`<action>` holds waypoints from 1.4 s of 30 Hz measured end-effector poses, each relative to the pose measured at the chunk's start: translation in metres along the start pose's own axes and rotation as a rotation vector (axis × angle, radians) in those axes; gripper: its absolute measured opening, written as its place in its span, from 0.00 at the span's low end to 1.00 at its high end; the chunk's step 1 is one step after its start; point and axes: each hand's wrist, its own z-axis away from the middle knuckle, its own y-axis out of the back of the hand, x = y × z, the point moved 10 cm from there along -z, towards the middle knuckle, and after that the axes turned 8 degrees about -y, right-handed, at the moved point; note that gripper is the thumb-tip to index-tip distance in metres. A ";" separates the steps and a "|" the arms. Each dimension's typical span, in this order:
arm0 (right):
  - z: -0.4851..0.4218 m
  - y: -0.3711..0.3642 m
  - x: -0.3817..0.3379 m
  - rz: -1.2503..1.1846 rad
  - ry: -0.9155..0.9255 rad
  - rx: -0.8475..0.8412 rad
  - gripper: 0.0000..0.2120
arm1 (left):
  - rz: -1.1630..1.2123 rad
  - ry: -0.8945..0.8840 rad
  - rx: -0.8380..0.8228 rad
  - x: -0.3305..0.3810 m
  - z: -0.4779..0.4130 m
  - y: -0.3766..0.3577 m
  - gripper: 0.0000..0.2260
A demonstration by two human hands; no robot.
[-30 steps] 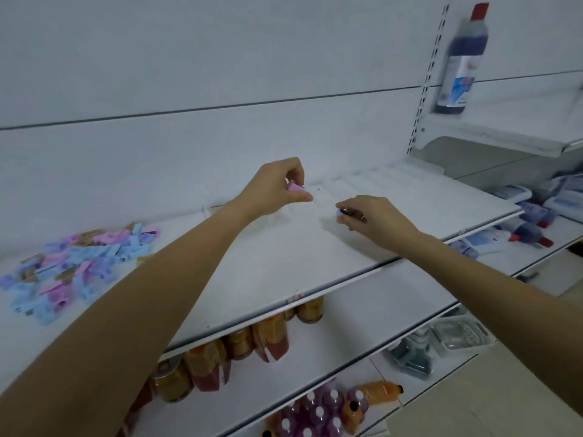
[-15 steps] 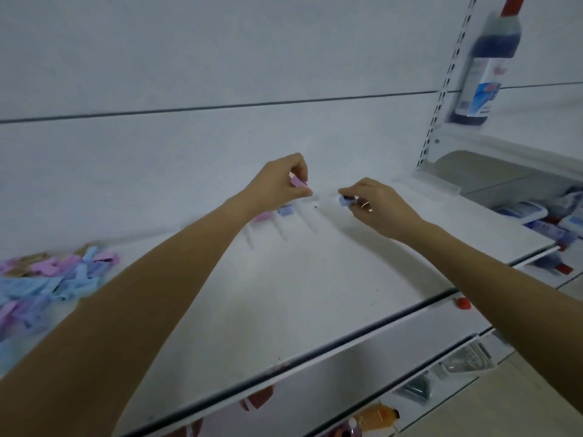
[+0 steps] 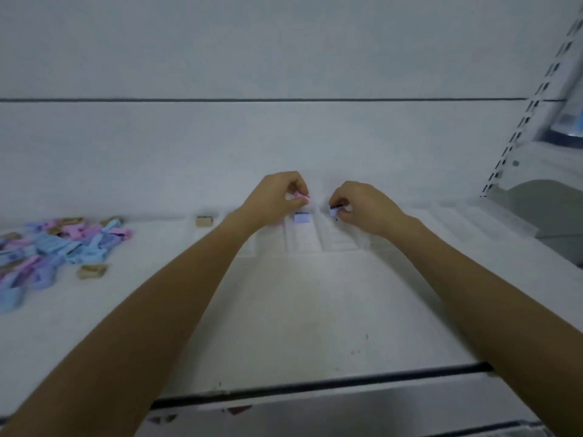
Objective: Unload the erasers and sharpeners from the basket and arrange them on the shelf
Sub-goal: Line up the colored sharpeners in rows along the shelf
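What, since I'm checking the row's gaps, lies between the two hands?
Head view: a lilac piece stands on the shelf between the left hand and right hand, just below their fingertips.

Saw broad bare stretch of white shelf (image 3: 299, 310) through middle and front, open from front edge. Noted heap of pastel erasers and sharpeners (image 3: 56, 247) crowding far left, tan stray (image 3: 91, 271) just beside. Found back strip tighter: tan block (image 3: 204, 221), lilac block (image 3: 302, 217), low clear dividers (image 3: 318, 238), left hand (image 3: 274, 197) pinching pink piece (image 3: 303, 197), right hand (image 3: 362, 206) pinching bluish piece (image 3: 335, 210), all near back wall (image 3: 284, 137). Met slotted upright (image 3: 520, 127) closing right end.
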 end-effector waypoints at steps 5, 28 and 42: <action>-0.004 -0.005 0.003 0.001 -0.010 0.067 0.05 | -0.105 0.020 0.027 -0.011 0.009 -0.009 0.05; -0.001 0.009 0.013 -0.151 -0.058 0.148 0.11 | -0.127 -0.013 0.055 -0.014 0.016 -0.012 0.04; 0.006 0.030 -0.004 -0.104 -0.071 0.182 0.12 | 0.016 0.055 0.344 -0.031 0.051 0.084 0.06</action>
